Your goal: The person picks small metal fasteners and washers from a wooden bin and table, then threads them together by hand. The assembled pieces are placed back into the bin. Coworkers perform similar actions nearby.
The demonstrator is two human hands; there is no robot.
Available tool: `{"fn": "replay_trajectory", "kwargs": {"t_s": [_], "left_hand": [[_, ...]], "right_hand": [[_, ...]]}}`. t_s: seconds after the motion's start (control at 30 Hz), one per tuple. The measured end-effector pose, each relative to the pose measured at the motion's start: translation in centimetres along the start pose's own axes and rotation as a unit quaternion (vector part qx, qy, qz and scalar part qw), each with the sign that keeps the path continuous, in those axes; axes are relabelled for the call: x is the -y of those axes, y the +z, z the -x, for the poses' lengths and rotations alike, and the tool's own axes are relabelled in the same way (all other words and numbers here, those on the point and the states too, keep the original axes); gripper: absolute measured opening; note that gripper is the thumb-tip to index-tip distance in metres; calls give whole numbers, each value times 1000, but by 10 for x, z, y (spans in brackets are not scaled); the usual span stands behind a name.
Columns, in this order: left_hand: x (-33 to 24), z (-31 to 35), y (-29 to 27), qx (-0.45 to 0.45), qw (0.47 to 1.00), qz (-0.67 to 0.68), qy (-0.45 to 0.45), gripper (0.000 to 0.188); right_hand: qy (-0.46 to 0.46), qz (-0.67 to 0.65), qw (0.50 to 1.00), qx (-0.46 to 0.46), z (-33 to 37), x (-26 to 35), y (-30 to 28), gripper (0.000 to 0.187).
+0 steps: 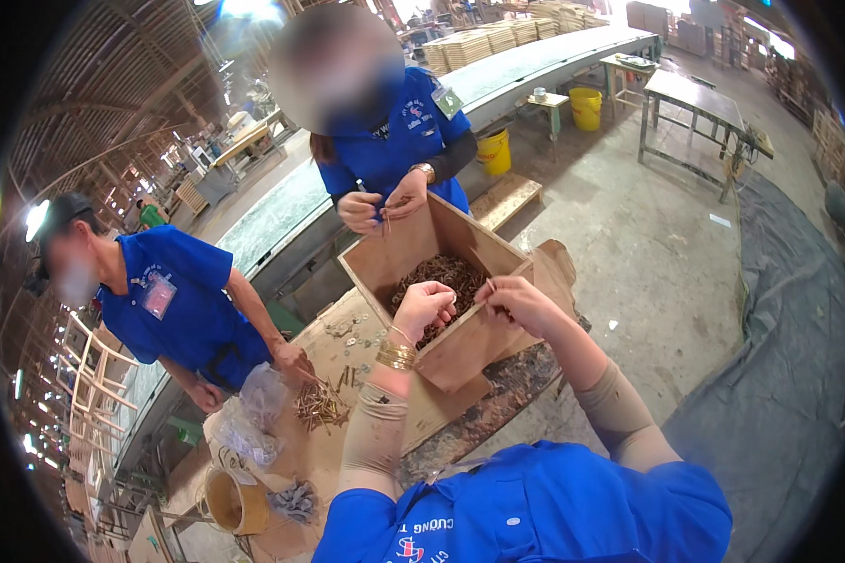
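A wooden box (479,355) with a heap of brownish screws or bolts (438,274) inside stands on the worktable in front of me. My left hand (424,308) is over the heap, its fingers pinched on a small, pale piece that I cannot make out. At the box's right wall is my right hand (518,305), its fingertips closed together on something thin and too small to name. Across the box, a co-worker's hands (385,208) hold a thin piece like a screw.
Left on the worktable (430,424) lie a loose pile of screws (321,403), clear plastic bags (253,427), scattered small washers or nuts (343,330) and a yellowish bucket (235,502). Another co-worker (174,291) reaches toward the pile. Behind are yellow buckets (494,150) and a metal table (695,98).
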State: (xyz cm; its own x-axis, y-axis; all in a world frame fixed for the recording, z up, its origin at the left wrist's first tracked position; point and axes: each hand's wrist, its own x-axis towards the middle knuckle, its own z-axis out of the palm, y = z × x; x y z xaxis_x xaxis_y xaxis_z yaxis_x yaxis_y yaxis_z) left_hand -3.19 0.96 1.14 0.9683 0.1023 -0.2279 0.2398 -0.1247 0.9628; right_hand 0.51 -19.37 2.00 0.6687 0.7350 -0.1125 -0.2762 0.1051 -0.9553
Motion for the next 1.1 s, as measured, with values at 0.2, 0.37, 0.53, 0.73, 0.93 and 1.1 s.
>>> {"fn": "replay_trajectory", "kwargs": {"t_s": [0.2,0.37,0.53,0.73,0.93,1.1], "left_hand": [[-16,11,4,-31,995,-92,14,16],[-68,66,4,125,976,128,127,13],[-137,157,21,411,785,281,369,20],[-162,206,56,500,664,325,451,30],[-159,217,51,531,655,338,419,28],[-150,220,59,462,616,390,505,30]], "right_hand": [[22,230,973,27,40,-48,-10,20],[94,280,955,15,53,-92,-14,20],[117,247,962,0,50,-140,-10,21],[90,337,935,70,51,-154,4,22],[155,326,927,103,49,-156,20,25],[154,337,922,113,51,-163,21,22]]}}
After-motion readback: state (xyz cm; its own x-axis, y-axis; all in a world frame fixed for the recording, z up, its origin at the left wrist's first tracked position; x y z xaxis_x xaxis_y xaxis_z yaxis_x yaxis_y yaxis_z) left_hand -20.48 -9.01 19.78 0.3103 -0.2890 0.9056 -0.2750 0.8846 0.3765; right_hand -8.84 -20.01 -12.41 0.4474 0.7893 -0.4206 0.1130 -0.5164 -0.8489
